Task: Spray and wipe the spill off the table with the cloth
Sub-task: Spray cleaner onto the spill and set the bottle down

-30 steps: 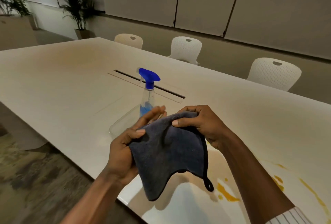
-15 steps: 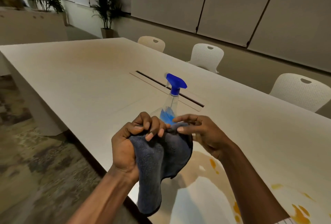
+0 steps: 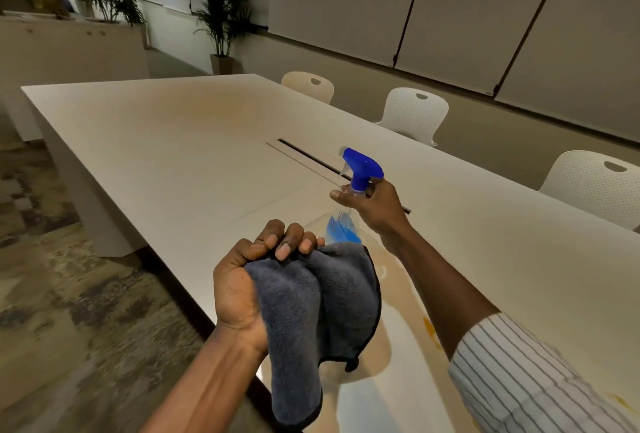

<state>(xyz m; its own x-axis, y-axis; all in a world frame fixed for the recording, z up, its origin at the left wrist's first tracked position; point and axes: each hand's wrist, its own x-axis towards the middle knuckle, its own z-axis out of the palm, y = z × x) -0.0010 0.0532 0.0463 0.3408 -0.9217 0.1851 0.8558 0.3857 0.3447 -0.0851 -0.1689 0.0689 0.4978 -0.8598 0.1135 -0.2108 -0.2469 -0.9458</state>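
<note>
Left hand (image 3: 256,276) was clenched around the bunched grey cloth (image 3: 311,304), which hung from the fist over the near edge of the bench (image 3: 173,155). Beyond and just to the right of that fist, the right hand (image 3: 375,205) had wrapped around the neck of the spray bottle (image 3: 349,204), fingers closing under its blue trigger head; whether the bottle had lifted off the bench could not be told. Orange streaks of the spill (image 3: 431,328) lay on the bench below the right forearm, close to the striped sleeve (image 3: 519,373), with another trace further right near the frame edge. Judging from that, nothing had been cleaned yet: the spraying had not begun, the cloth had not touched the stain, and both spraying and wiping remained.
</note>
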